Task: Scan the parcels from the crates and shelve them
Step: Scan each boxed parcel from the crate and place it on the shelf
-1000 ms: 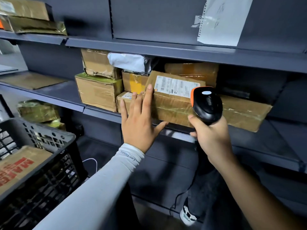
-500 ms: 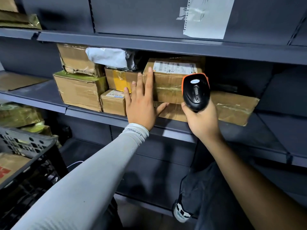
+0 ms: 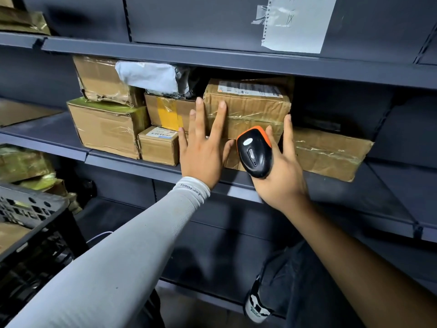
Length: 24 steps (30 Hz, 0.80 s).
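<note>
A dark grey shelving unit (image 3: 236,60) filled the view, its middle shelf (image 3: 132,159) carrying a row of taped cardboard parcels. At lower left stood a black slatted crate (image 3: 35,209) with brown cardboard showing inside it. On the shelf's right lay a long flat box (image 3: 331,155), and on its left end sat the parcel (image 3: 248,110) being shelved, a crumpled brown box wrapped in clear tape with a white barcode label on its top face. To the left stood a large green-taped box (image 3: 106,129) with a torn carton (image 3: 101,81) on top, then a yellow-taped box (image 3: 170,112) bearing a white plastic mailer (image 3: 151,75), with a small labelled box (image 3: 158,145) in front. A sheet of paper (image 3: 298,22) was taped to the back panel above. The left hand (image 3: 203,152), in a grey sleeve, was spread flat, its straight fingers pressing the parcel's front left edge. The right hand (image 3: 279,171) kept a black and orange scanner (image 3: 255,152) against its palm, lower fingers curled round the handle, while two extended fingers touched the parcel's right side.
</note>
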Tool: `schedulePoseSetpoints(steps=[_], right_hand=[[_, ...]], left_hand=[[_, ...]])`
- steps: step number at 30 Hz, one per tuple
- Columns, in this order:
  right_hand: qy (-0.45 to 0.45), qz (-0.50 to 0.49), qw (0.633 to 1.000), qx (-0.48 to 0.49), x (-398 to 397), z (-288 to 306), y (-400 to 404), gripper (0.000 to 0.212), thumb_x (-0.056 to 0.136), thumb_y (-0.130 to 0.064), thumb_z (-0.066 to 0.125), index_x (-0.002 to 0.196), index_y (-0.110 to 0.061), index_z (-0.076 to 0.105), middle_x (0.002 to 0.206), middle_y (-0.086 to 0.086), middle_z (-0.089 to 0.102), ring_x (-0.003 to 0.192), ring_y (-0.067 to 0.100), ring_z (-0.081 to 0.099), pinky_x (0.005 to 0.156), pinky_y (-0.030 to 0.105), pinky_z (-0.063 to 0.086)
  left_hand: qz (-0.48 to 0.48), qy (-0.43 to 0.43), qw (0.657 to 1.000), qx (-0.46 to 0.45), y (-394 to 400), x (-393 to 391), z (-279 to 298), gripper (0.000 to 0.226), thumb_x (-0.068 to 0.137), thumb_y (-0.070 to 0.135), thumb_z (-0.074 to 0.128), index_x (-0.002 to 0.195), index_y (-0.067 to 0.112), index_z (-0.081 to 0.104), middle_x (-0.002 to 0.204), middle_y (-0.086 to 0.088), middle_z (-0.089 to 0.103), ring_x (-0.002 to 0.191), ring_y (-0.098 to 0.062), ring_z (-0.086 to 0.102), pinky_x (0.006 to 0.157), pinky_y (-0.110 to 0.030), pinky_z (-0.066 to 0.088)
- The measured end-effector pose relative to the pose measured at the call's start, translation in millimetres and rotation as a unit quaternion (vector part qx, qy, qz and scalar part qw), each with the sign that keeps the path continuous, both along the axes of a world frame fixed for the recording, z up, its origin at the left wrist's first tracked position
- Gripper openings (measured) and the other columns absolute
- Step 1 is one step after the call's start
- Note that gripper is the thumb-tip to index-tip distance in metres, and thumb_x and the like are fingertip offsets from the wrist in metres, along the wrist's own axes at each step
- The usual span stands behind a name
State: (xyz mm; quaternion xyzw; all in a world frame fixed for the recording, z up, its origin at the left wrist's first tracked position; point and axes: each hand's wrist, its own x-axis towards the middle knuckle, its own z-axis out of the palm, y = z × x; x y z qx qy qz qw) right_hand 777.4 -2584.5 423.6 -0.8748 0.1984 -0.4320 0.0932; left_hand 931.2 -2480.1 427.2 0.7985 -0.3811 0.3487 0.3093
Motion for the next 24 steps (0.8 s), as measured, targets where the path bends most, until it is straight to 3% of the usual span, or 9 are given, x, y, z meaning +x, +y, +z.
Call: schedulePoseSetpoints(steps=[8,13,17,21,24], right_hand=[[0.052,-0.024,0.998,0.018,31,11,-19,0.094,0.083,-0.040,0.076,0.163,-0.020,0.031,0.171,-0.012,-0.022,0.140,0.031,0.052,0.095,0.045,0.056],[0.091,-0.018,0.996,0.010,40,16,-19,0.096,0.085,-0.039,0.075,0.165,-0.022,0.025,0.169,-0.014,-0.027,0.137,0.026,0.056,0.089,0.039,0.054],[0.100,-0.020,0.995,0.016,43,16,-16,0.098,0.086,-0.043,0.075,0.165,-0.021,0.022,0.168,-0.013,-0.030,0.139,0.030,0.054,0.094,0.042,0.055],[0.107,-0.022,0.994,0.015,40,17,-12,0.100,0.086,-0.044,0.075,0.166,-0.018,0.020,0.167,-0.012,-0.032,0.145,0.032,0.046,0.098,0.045,0.053],[0.117,-0.028,0.993,0.017,40,18,-11,0.102,0.085,-0.038,0.077,0.166,-0.019,0.018,0.165,-0.016,-0.034,0.156,0.029,0.026,0.109,0.044,0.046]], left_hand=[[-0.014,0.036,0.999,0.029,-23,25,10,0.079,0.101,0.053,0.046,0.165,0.040,0.003,0.174,-0.008,-0.007,0.158,-0.038,0.015,0.119,-0.068,0.025],[-0.039,0.092,0.994,0.043,-25,41,18,0.076,0.102,0.054,0.043,0.165,0.042,0.002,0.174,-0.003,-0.011,0.159,-0.037,0.013,0.120,-0.068,0.022],[-0.028,0.076,0.995,0.064,-22,44,15,0.074,0.104,0.050,0.042,0.164,0.044,0.000,0.174,-0.001,-0.012,0.159,-0.035,0.012,0.120,-0.070,0.021],[-0.009,0.058,0.994,0.095,-15,49,5,0.069,0.107,0.050,0.035,0.163,0.045,-0.004,0.174,0.002,-0.012,0.159,-0.035,0.008,0.121,-0.070,0.017],[-0.007,0.050,0.992,0.116,-8,54,3,0.068,0.108,0.048,0.034,0.164,0.045,-0.004,0.174,0.003,-0.011,0.159,-0.036,0.006,0.120,-0.071,0.017]])
